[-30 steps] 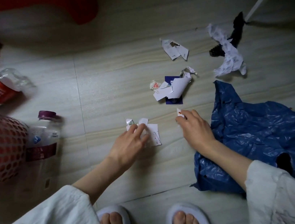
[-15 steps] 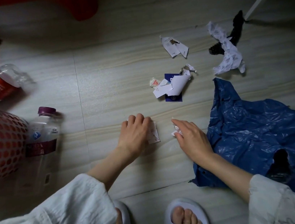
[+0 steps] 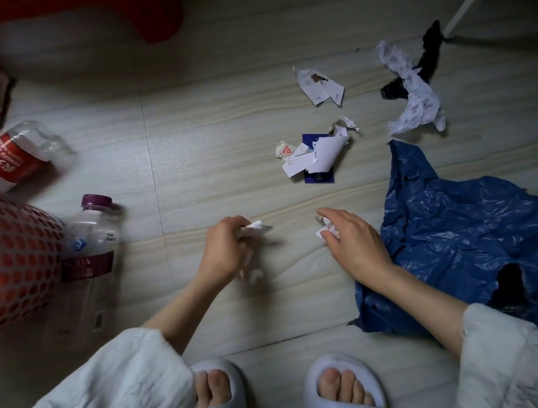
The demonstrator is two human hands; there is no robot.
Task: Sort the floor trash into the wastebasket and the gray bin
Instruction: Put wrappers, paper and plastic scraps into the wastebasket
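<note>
Both hands pinch paper scraps: left hand point(image 3: 222, 252) one point(image 3: 259, 228), right hand point(image 3: 352, 240) another point(image 3: 326, 230). Best gather the far pile point(image 3: 314, 157) before carrying everything left to the red basket point(image 3: 0, 248).

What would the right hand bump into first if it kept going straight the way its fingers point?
Probably the heap of torn paper and blue card. The right hand, pinching a paper scrap, points up-left across bare floor toward it; exact aim is uncertain.

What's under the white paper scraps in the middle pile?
A dark blue card lies under the white paper scraps, its lower edge and one upper corner sticking out. The rest of the card, and anything else beneath the pile, is covered.
</note>
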